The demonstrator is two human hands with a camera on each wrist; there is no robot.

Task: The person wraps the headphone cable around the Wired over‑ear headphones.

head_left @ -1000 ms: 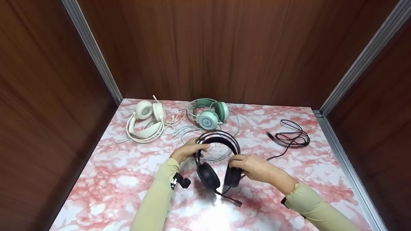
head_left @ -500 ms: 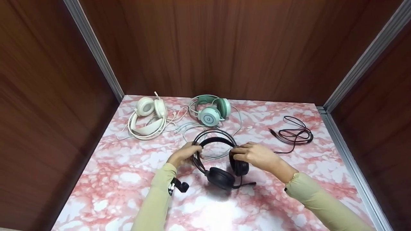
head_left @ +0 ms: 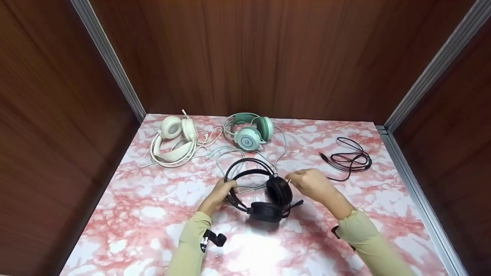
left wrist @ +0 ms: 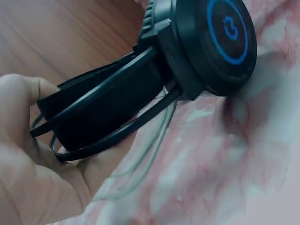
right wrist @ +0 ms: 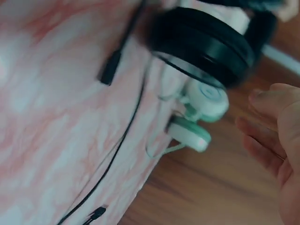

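Note:
A black headset (head_left: 265, 212) is held up at the middle of the table. My left hand (head_left: 218, 196) grips its headband, with thumb and fingers around the bands in the left wrist view. An ear cup (left wrist: 227, 40) there shows a blue ring and logo. My right hand (head_left: 312, 186) is just right of the other ear cup (head_left: 280, 190). In the right wrist view, its bent fingers (right wrist: 265, 145) stand apart from that cup and hold nothing visible. The microphone boom (head_left: 297, 203) points to the right.
A white headset (head_left: 174, 153) lies at the back left, and a mint-green headset (head_left: 247, 138) at the back middle, its cable running behind the black one. Coiled black cable (head_left: 351, 161) lies to the right. Wood-grain panels (head_left: 245, 57) enclose the marbled table (head_left: 149, 212).
The black headset has turned, its ear cups swinging to the right and its microphone rising. My right hand has come off the ear cup. My left hand has kept hold of the headband.

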